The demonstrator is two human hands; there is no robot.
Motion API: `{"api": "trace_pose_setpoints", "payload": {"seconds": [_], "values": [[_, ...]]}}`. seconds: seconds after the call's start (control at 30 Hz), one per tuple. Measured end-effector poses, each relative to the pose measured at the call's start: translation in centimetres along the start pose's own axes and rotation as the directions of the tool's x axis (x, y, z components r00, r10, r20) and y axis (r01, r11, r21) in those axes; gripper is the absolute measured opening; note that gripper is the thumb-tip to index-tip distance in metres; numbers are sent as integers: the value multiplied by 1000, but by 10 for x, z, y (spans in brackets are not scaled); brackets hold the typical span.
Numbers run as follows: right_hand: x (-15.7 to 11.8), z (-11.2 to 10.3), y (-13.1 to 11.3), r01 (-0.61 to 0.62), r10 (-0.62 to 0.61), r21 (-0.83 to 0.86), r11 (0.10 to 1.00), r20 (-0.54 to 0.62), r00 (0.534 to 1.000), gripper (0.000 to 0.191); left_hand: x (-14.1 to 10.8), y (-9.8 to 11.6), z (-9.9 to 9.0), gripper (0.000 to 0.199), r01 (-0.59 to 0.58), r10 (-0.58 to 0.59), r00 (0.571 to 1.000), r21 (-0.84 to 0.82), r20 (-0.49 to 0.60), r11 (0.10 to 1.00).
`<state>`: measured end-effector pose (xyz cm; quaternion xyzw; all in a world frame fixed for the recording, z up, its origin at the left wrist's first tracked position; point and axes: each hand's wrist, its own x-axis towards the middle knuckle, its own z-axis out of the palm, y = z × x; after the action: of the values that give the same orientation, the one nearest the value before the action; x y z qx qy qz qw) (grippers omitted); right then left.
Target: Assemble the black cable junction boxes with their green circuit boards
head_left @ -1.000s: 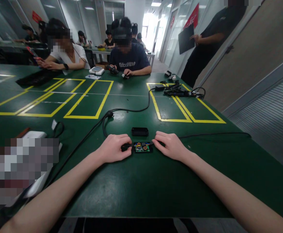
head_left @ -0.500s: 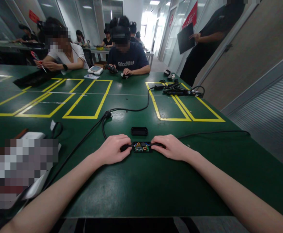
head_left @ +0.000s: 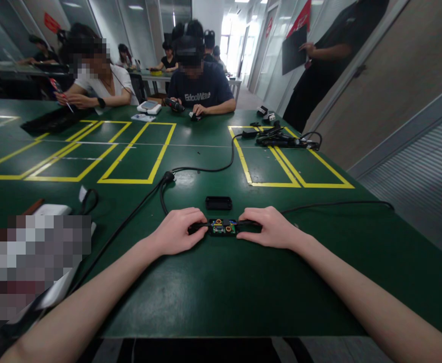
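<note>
An open black plastic housing point(head_left: 223, 234) lies on the table between my hands, with a green circuit board point(head_left: 219, 229) and copper-coloured coils inside. My left hand point(head_left: 179, 231) is closed around the black cable at the housing's left end. At the right end, my right hand point(head_left: 268, 228) has its thumb and fingers spread apart, the fingertips near the housing's corners. Between them runs another black cable point(head_left: 248, 223); the fingers may be touching it. Just beyond the housing rests a separate black cover point(head_left: 218, 203), hollow side up.
The green table point(head_left: 206, 292) carries yellow tape rectangles. A cord with a plug point(head_left: 168, 177) crosses ahead of my left hand. Black cables and parts are piled point(head_left: 281, 137) at the far right. A pixelated item point(head_left: 32, 257) is at left. People sit opposite; one stands at right.
My right thumb has moved away from the fingers, so the right hand has opened around the cable. My left hand keeps its grip. The housing appears in nearly the same place.
</note>
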<state>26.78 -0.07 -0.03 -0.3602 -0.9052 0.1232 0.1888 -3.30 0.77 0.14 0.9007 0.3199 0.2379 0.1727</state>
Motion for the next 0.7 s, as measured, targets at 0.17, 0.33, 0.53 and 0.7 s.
{"api": "trace_pose_setpoints", "payload": {"seconds": [0.17,0.33,0.53,0.7], "values": [[0,0,-1,20,-19,-44,999,19,1000,26,0,-1,1,9,1,-2,1000,18,7,1000],[2,-1,-1,26,-27,-67,997,-5,1000,34,0,-2,0,9,3,-3,1000,21,-4,1000],[2,1,-1,96,-98,-18,995,-111,989,22,1,-1,1,12,32,-33,999,-13,-41,999],[2,1,0,144,-138,40,989,-120,983,15,0,-1,3,15,3,-7,999,-90,-45,996]]}}
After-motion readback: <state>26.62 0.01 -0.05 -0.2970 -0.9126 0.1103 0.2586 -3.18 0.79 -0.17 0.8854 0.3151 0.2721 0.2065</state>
